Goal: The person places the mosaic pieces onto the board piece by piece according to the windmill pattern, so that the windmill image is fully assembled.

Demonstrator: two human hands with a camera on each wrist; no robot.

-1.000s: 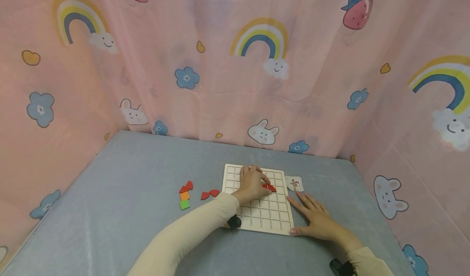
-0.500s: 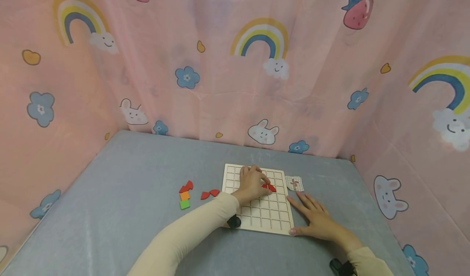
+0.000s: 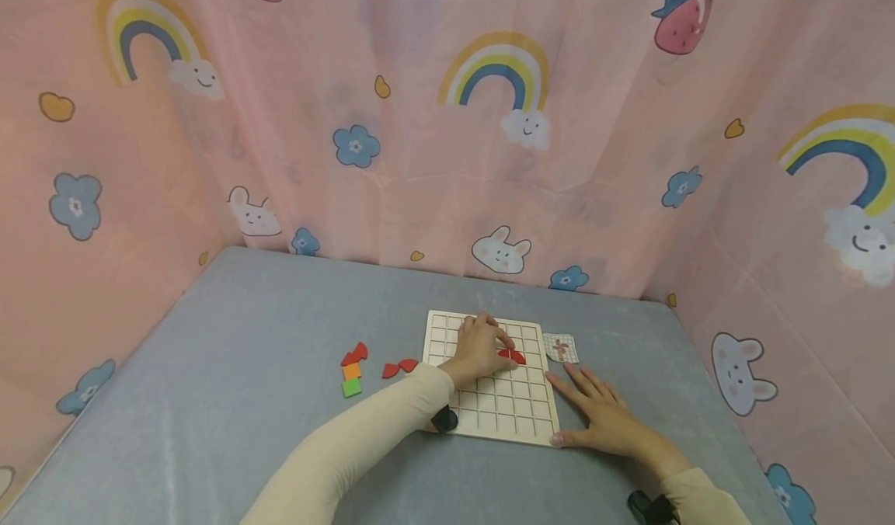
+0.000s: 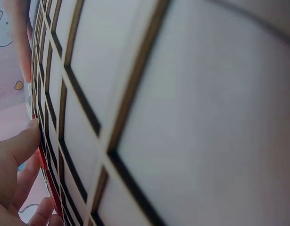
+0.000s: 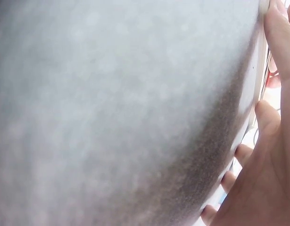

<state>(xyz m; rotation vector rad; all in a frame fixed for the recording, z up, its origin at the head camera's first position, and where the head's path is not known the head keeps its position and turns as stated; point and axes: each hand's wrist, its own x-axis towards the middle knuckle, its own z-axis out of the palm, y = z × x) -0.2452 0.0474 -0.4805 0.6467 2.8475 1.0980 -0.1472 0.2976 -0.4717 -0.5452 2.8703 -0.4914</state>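
A pale wooden board (image 3: 506,416) with a square grid of recesses lies on the table. My left hand (image 3: 478,350) reaches over it, thumb and index finger pinching at small red curved-edged pieces (image 3: 516,356) set on the grid. In the left wrist view the thumb (image 4: 27,139) touches the near side of the red pieces (image 4: 52,188), with other fingers beyond them; the fingers partly hide the pieces. My right hand (image 3: 603,416) rests with spread fingers at the board's right side. Its thumb touches the near right corner and its index finger the right edge.
A small card (image 3: 561,348) with a gridded picture lies against the board's right edge. Left of the board are two red pieces (image 3: 390,371), and farther left more red pieces (image 3: 360,351), an orange square (image 3: 353,372) and a green square (image 3: 352,387). A pink printed curtain (image 3: 412,199) surrounds the table.
Hardly anything differs: the left hand stays at the red pieces and the right hand stays at the board's edge. The head view has shifted very slightly.
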